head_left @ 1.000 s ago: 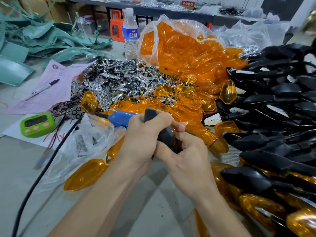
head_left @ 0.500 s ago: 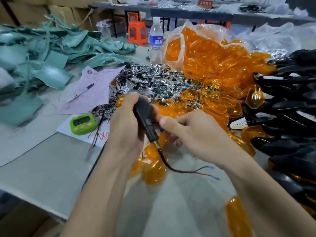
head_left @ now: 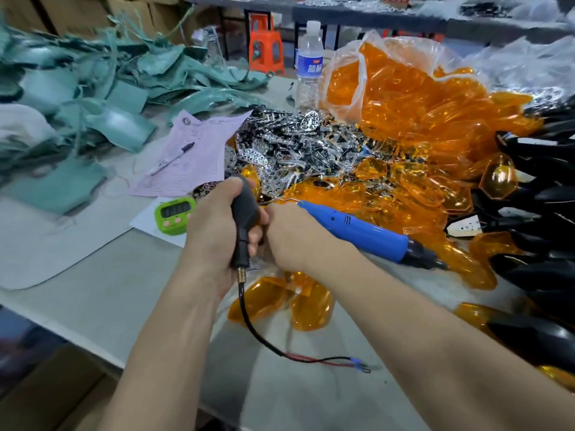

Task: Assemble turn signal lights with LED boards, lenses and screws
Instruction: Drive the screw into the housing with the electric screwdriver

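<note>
Gripping a black turn signal housing point(head_left: 244, 213) upright in the left hand point(head_left: 214, 237), threaded stem down, wire point(head_left: 311, 359) trailing across the desk point(head_left: 93, 290) toward the near edge. Crowding the housing's far side with the right hand point(head_left: 292, 237) — fingers hidden, so no telling whether pinching a part or holding nothing. Likely seating a board or lens ahead of screwing. Next, probably: taking up the blue screwdriver point(head_left: 364, 230) just behind that hand, atop the orange lenses point(head_left: 420, 119). Tight ahead and right — lens heap, stacked black lights point(head_left: 544, 197). Open room only left and near, short of the desk edge.
</note>
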The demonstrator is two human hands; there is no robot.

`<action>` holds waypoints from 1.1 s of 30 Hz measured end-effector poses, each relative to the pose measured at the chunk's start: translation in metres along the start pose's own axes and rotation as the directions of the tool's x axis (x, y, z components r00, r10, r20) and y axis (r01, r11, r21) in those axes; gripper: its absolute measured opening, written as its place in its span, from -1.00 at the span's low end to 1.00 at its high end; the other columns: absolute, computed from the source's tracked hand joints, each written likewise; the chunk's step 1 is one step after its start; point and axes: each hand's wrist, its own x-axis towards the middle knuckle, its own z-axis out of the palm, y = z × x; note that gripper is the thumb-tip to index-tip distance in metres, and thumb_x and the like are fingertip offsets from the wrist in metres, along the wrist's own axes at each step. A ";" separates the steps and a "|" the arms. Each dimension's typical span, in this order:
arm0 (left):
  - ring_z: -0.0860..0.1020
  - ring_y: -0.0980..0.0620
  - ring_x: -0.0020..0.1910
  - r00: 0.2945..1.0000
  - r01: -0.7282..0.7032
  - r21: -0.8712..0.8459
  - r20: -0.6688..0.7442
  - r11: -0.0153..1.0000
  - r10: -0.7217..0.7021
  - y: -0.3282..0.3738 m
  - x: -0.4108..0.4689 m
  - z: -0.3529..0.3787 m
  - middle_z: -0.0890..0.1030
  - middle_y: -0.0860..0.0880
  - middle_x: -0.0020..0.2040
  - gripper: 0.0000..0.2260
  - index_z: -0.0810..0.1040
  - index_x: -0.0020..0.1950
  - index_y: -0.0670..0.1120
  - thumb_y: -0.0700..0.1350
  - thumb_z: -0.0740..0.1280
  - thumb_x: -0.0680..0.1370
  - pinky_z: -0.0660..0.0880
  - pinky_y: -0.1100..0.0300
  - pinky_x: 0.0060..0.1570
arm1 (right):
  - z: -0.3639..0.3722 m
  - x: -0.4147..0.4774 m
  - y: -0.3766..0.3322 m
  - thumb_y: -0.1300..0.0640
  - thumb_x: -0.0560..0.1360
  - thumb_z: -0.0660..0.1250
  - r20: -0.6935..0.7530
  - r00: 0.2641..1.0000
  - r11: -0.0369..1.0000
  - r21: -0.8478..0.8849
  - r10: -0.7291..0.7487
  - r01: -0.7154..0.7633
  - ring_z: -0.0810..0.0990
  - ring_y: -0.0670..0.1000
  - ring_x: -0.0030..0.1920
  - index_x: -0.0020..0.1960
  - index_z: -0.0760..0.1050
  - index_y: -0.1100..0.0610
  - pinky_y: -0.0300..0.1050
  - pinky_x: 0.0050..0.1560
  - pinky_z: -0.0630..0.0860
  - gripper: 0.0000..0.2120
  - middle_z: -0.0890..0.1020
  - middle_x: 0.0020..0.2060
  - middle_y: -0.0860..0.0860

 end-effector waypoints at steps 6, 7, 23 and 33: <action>0.32 0.00 -0.63 0.999 -0.044 0.086 -0.009 0.995 0.045 -0.005 0.005 0.004 0.52 -0.17 -0.42 -0.72 0.55 -0.04 -0.15 -0.01 0.18 0.70 0.25 0.34 -0.60 | 0.004 0.000 0.000 0.18 0.49 0.37 -0.039 0.985 0.980 0.113 0.170 -0.165 0.50 0.10 -0.30 -0.27 0.25 0.02 -0.07 -0.24 0.47 -0.69 0.46 -0.34 -0.04; 0.32 0.00 -0.63 0.999 -0.033 0.076 0.001 0.997 0.033 -0.005 0.005 0.004 0.51 -0.18 -0.42 -0.68 0.57 -0.02 -0.16 0.03 0.17 0.71 0.25 0.34 -0.61 | 0.003 -0.005 0.001 0.15 0.47 0.41 -0.083 0.973 0.970 0.134 0.215 -0.203 0.46 0.03 -0.37 -0.29 0.30 0.01 -0.12 -0.33 0.40 -0.69 0.45 -0.39 -0.05; 0.38 -0.04 -0.63 0.997 -0.050 0.107 0.066 0.993 0.043 -0.024 -0.005 0.042 0.54 -0.27 -0.41 -0.50 0.60 -0.02 -0.27 0.12 0.11 0.73 0.30 0.29 -0.63 | -0.040 -0.089 0.055 0.11 0.39 0.57 -0.451 0.682 0.727 0.664 0.577 -0.176 0.65 -0.17 -0.43 -0.31 0.69 -0.06 -0.23 -0.36 0.60 -0.86 0.66 -0.46 -0.20; 0.35 0.17 -0.46 0.909 -0.415 0.526 0.198 0.742 0.368 -0.083 -0.012 0.088 0.42 0.15 -0.48 -0.52 0.46 -0.41 0.14 0.32 0.04 0.59 0.30 0.20 -0.40 | -0.035 -0.128 0.078 0.41 0.41 0.52 -0.439 0.693 0.451 0.874 0.572 0.181 0.59 -0.04 -0.47 -0.25 0.73 0.08 -0.23 -0.41 0.53 -0.77 0.67 -0.45 0.09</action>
